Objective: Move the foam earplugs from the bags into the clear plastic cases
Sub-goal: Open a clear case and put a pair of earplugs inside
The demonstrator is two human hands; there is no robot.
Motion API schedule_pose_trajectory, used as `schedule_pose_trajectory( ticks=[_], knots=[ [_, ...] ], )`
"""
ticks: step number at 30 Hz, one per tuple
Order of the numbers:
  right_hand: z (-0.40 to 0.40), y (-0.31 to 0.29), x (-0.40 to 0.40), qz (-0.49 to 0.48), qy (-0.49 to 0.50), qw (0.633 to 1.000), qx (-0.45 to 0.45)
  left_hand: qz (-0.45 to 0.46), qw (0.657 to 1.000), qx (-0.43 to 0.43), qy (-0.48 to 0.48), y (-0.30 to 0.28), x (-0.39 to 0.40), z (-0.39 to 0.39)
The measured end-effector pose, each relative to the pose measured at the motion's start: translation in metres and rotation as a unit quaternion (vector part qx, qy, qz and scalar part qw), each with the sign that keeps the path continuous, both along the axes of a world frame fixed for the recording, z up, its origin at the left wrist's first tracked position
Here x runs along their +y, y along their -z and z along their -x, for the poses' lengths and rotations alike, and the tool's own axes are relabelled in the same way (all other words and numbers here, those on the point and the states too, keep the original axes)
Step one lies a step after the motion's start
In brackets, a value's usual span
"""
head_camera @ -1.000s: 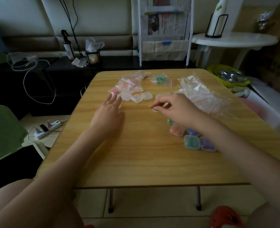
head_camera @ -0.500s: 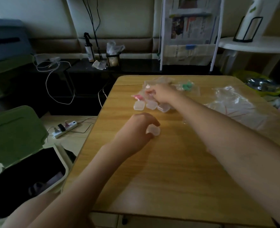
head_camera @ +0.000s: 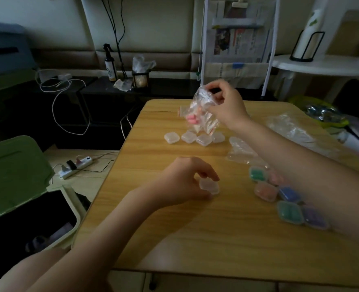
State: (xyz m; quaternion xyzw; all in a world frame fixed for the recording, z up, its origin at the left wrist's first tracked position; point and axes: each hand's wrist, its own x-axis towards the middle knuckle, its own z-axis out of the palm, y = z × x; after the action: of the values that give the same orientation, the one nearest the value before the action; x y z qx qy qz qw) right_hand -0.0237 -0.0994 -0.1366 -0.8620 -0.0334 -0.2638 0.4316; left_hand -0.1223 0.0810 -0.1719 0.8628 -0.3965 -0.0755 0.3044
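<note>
My right hand [head_camera: 225,103] pinches the top of a small clear bag [head_camera: 201,114] and holds it above the far part of the wooden table [head_camera: 195,239]; pink foam earplugs [head_camera: 192,119] sit inside. My left hand [head_camera: 185,180] holds an empty clear plastic case [head_camera: 210,186] against the tabletop in the middle. Several empty clear cases [head_camera: 190,137] lie in a row under the lifted bag. Several filled cases [head_camera: 288,201] with green, pink, blue and purple earplugs lie at the right, partly hidden by my right forearm.
Crumpled empty plastic bags [head_camera: 290,127] lie at the table's right and near my right forearm. An open green-lidded bin [head_camera: 16,182] stands on the floor to the left, with a power strip [head_camera: 77,166] beside it. A white round side table [head_camera: 322,66] stands at the back right.
My right hand has lifted a bag of pink earplugs off the table. My left hand still holds the clear case, now drawn nearer. The camera has turned right, showing the filled cases again.
</note>
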Motion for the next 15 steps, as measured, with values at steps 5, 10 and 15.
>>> schedule_pose_trajectory(
  ticks=[5, 10, 15],
  knots=[
    [0.022, 0.004, -0.025, -0.02, 0.046, 0.999, 0.021, 0.002, 1.0, 0.007, -0.004, 0.0, -0.009, 0.004],
    [0.012, 0.003, -0.027, 0.009, 0.11, 0.993, 0.052, -0.01, 1.0, -0.01, -0.019, 0.001, -0.014, 0.003],
    [0.043, -0.011, -0.009, 0.021, 0.087, 0.996, -0.014, 0.072, 0.994, 0.006, -0.077, 0.003, -0.003, 0.002]
  ],
)
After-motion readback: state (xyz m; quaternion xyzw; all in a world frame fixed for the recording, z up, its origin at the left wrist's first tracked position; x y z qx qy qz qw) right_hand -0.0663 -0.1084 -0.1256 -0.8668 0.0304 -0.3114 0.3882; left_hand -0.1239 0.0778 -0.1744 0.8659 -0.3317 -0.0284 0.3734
